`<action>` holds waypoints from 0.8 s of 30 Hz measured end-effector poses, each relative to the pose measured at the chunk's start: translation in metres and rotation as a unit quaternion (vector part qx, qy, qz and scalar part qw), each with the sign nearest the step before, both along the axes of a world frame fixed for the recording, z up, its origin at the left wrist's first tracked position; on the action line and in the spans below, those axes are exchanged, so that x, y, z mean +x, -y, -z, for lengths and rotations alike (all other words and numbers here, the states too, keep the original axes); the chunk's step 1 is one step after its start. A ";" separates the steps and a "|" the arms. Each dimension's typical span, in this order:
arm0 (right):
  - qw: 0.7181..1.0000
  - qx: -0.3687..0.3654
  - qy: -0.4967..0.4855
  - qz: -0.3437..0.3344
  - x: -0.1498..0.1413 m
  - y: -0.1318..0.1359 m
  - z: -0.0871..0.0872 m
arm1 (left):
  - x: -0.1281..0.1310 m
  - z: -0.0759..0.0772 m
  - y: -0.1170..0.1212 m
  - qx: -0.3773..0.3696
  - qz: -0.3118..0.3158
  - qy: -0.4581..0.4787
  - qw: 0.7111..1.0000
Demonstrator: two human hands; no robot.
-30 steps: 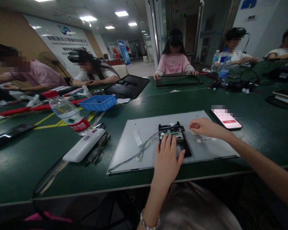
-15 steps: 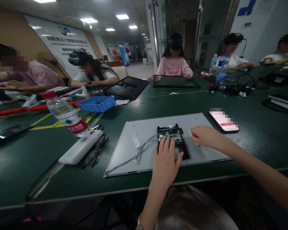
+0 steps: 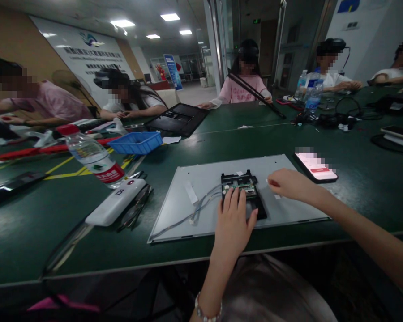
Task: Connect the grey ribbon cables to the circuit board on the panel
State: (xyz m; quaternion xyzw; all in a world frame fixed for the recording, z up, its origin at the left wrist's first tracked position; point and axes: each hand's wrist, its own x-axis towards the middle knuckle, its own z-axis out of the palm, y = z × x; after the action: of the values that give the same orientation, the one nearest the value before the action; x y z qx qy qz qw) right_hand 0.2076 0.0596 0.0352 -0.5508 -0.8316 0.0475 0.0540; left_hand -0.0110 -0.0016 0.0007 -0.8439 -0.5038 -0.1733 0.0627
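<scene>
A flat light-grey panel (image 3: 174, 197) lies on the table in front of me. On it sits a black plastic bracket (image 3: 260, 208) with a green circuit board (image 3: 248, 190); thin grey cables (image 3: 201, 205) run from its left side across the panel. My left hand (image 3: 233, 219) rests on the bracket, fingers spread over its near part and the board's edge. To the right of the bracket, my right hand (image 3: 290, 184) is closed in a pinch just above the panel. A tiny white bit shows at its fingertips, too small to name. Below that hand lies a small white scrap (image 3: 277, 197).
A lit phone (image 3: 317, 167) lies right of the panel. On the left are a white power bank (image 3: 116, 203), glasses (image 3: 136, 208), a tilted water bottle (image 3: 97, 158) and a blue tray (image 3: 136, 143). Across the table a co-worker holds a dark thin frame (image 3: 255, 91); other people sit around.
The co-worker opposite has tilted the dark frame up on edge and moved one hand toward the black panel beside it. My right hand has risen slightly; my left hand stays on the bracket.
</scene>
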 end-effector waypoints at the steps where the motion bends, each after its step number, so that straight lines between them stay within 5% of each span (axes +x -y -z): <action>1: 0.999 -0.020 -0.041 -0.001 -0.002 -0.001 -0.001 | 0.000 0.000 0.000 -0.002 0.000 0.000 1.000; 10: 0.942 -0.187 -0.277 0.025 -0.027 -0.009 0.011 | 0.001 0.001 0.000 -0.011 -0.002 0.004 1.000; 24: 0.944 -0.141 -0.296 -0.040 -0.025 -0.009 0.019 | 0.000 -0.001 0.000 -0.017 0.000 0.005 1.000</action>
State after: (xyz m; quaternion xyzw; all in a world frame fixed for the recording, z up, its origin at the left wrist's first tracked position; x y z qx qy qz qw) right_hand 0.1830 0.0689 0.0161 -0.4799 -0.7844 0.3274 0.2174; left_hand -0.0108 -0.0020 0.0017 -0.8439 -0.5070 -0.1690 0.0463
